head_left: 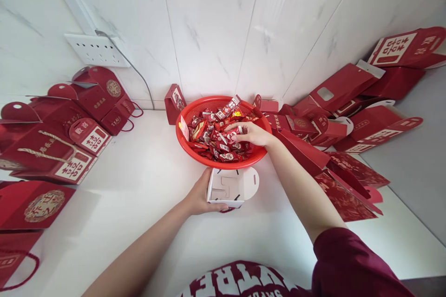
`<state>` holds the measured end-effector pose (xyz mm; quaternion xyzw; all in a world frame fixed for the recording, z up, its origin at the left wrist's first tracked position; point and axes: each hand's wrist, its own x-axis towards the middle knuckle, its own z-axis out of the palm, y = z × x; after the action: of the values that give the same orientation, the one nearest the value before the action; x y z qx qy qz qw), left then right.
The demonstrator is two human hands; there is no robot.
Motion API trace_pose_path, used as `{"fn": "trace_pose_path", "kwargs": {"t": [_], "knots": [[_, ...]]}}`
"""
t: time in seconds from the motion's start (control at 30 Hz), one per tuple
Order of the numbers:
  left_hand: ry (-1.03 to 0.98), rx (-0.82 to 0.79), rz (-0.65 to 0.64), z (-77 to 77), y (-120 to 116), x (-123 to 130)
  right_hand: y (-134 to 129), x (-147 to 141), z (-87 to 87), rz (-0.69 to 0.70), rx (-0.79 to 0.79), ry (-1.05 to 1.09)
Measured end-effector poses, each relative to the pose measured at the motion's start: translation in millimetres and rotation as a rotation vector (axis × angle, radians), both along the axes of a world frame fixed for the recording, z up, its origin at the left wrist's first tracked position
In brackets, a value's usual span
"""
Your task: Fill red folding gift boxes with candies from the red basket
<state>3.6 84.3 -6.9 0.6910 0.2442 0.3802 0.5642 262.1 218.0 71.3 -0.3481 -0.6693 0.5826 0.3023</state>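
My left hand [204, 196] is wrapped round the left side of a small open gift box [236, 202], its thumb along the near edge. The box is white inside, with its lid flap out to the right; I see no sweets in it. Just behind it stands a red plastic basket [223, 165] heaped with wrapped sweets [223, 144], mostly red. Over the right part of that heap, my right hand [251, 133] has its thumb and fingers closed on a red-wrapped sweet [230, 135]. Its fingertips are partly lost among the wrappers.
Red gift boxes [104, 97], some with cord handles, crowd the left side. More red boxes [343, 90] are stacked on the right, close to my right forearm. A small red box [175, 103] stands behind the basket, near the tiled wall [212, 32] and a hanging cable [144, 81].
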Motion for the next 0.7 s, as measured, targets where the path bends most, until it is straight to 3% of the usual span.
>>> {"fn": "trace_pose_path", "kwargs": {"t": [0.5, 0.6, 0.7], "knots": [[0.031, 0.000, 0.021, -6.4, 0.7, -1.9, -2.7, -2.8, -2.5, -0.026, -0.060, 0.013], [0.045, 0.012, 0.026, -5.9, 0.7, -2.2, -1.5, -2.5, -3.0, -0.072, -0.016, 0.026], [0.059, 0.007, 0.033, -5.1, 0.2, -2.5, -1.5, -2.2, 0.0, -0.146, 0.142, -0.013]]}}
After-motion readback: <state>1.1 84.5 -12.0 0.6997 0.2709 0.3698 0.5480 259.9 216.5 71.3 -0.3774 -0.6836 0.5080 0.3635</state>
